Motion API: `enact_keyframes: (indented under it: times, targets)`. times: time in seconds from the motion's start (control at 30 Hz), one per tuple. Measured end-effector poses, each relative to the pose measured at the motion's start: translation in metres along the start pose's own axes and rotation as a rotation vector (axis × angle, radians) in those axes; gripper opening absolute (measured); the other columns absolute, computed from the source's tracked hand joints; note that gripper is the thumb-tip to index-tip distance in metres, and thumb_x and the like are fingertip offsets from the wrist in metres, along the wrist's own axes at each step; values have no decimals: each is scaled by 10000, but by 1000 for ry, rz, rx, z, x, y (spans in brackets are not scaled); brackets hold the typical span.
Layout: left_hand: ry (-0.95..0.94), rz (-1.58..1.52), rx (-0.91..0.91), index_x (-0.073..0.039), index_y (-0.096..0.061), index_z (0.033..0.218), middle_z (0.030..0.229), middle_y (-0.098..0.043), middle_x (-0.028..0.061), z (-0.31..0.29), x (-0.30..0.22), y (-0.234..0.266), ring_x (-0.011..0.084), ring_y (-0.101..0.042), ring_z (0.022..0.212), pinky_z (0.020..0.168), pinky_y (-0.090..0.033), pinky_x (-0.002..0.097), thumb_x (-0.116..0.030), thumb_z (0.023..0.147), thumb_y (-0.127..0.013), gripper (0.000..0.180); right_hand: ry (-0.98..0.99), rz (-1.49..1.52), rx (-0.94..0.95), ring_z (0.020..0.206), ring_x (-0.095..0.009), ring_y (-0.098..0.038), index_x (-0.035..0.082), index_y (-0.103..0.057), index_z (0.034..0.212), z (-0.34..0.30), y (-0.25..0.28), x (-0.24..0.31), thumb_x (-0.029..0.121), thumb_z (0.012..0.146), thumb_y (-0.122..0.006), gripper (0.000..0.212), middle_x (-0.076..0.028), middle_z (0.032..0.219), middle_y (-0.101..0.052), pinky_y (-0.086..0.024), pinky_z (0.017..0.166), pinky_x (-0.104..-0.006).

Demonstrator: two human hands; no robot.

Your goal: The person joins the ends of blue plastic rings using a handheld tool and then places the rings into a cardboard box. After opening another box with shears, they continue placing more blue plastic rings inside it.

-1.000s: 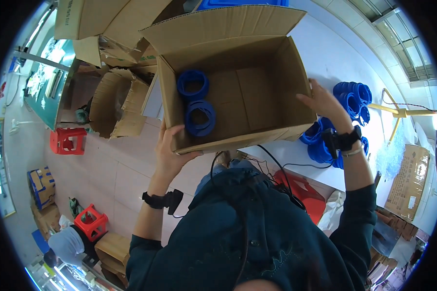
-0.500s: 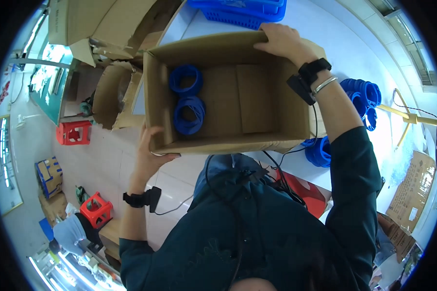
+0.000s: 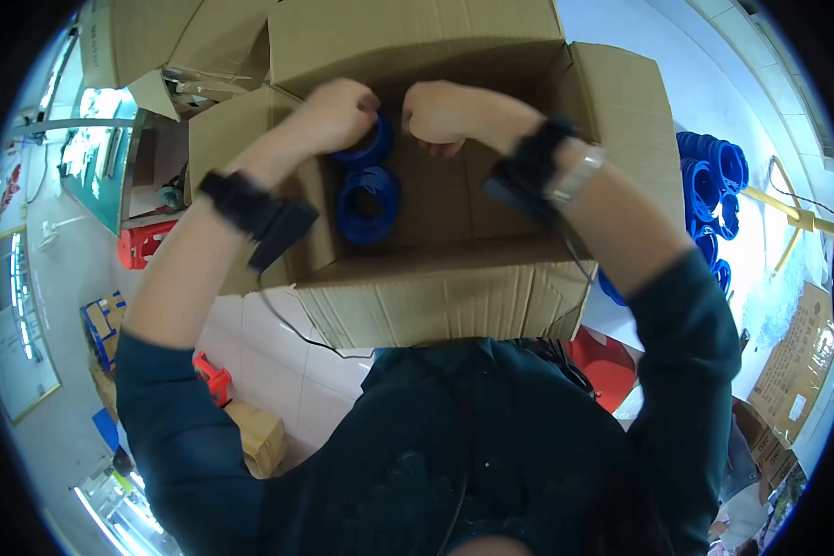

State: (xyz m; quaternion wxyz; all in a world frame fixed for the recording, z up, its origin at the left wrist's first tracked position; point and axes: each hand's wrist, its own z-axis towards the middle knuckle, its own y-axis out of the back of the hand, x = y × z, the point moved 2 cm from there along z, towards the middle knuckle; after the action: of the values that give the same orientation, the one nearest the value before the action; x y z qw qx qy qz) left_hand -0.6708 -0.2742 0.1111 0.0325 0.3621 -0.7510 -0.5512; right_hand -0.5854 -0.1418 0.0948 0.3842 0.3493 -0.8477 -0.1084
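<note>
Flaps (image 3: pixel 625 111) are splaying outward, apparently leaving the cardboard box (image 3: pixel 435 306) accessible. The left hand (image 3: pixel 341 109), half-closed, is partly covering upper blue rings (image 3: pixel 383 139) inside, its hold unclear; the right hand (image 3: pixel 440 111), loosely curled, is hanging nearby, hold hidden. Lower blue rings (image 3: pixel 349 206) are sitting alongside.

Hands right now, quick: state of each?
Left hand: fingers curled at the upper blue rings; grip can't be told.
Right hand: over the cardboard box, fingers curled; holding anything can't be told.
</note>
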Motion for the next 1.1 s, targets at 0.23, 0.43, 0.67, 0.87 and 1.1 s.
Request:
enact_keyframes:
  times: [0.23, 0.43, 0.67, 0.87, 1.1]
  targets:
    - [318, 109, 29, 52, -653, 1018, 1082, -623, 263, 69, -10, -64, 380, -603, 1027, 892, -494, 409, -364, 756, -725, 497, 39, 60, -320, 839, -315, -662, -37, -664, 957, 199, -63, -151, 79, 876, -449, 257, -236, 928, -656, -540, 683, -433]
    - [554, 20, 55, 73, -632, 1044, 1104, -611, 277, 50, 27, -67, 367, -593, 1059, 911, -475, 393, -399, 717, -764, 590, -44, 944, -316, 982, -353, -622, -5, -641, 1033, 195, -111, -93, 154, 890, -450, 286, -226, 1054, -641, -492, 819, -444]
    - [556, -141, 136, 56, -629, 1062, 1126, -618, 237, 44, 48, -88, 338, -600, 1053, 892, -482, 373, -298, 717, -773, 516, -47, 609, -267, 860, -344, -641, -19, -637, 1005, 182, -107, -77, 104, 879, -423, 277, -234, 965, -646, -502, 738, -437]
    - [640, -513, 137, 64, -610, 1089, 1115, -627, 207, 62, 58, -123, 296, -600, 1042, 860, -476, 346, -205, 711, -767, 489, -198, 704, -393, 956, -361, -634, -10, -673, 937, 200, -116, -89, 148, 868, -441, 289, -236, 1001, -650, -493, 782, -446]
    - [816, -393, 25, 59, -623, 1071, 1155, -616, 213, 53, 76, -144, 313, -595, 1065, 883, -469, 342, -277, 612, -806, 598, -28, 421, -239, 975, -369, -633, -9, -679, 954, 171, -95, -46, 160, 858, -459, 293, -244, 1024, -646, -491, 781, -454]
